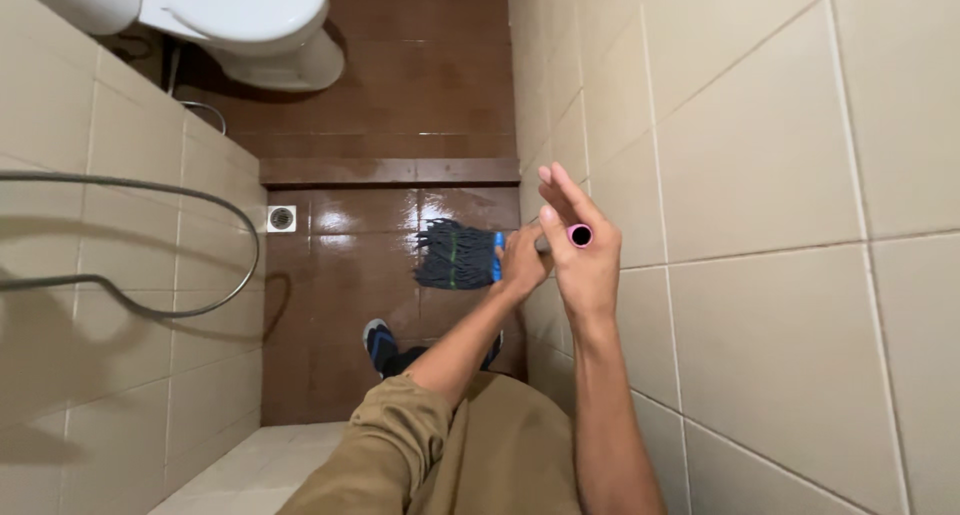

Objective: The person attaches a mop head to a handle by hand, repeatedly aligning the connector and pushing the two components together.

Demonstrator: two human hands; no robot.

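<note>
Looking straight down into a narrow bathroom here. Beige tiled wall (780, 175) fills my right side, wet brown floor tiles (350, 235) run down the middle, and a white toilet (240, 20) sits at the top, its tank cut off by the frame. A grey hose (150, 190) loops across the left wall.

The mop head (455, 255), dark strands with a blue collar, rests on the floor by the right wall. My left hand (522, 263) is wrapped round the handle lower down; the shaft is mostly hidden behind it. My right hand (580, 250) has fingers stretched flat, palm pressed on the pink handle tip (579, 236). Small floor drain (281, 218) near the left wall.
</note>
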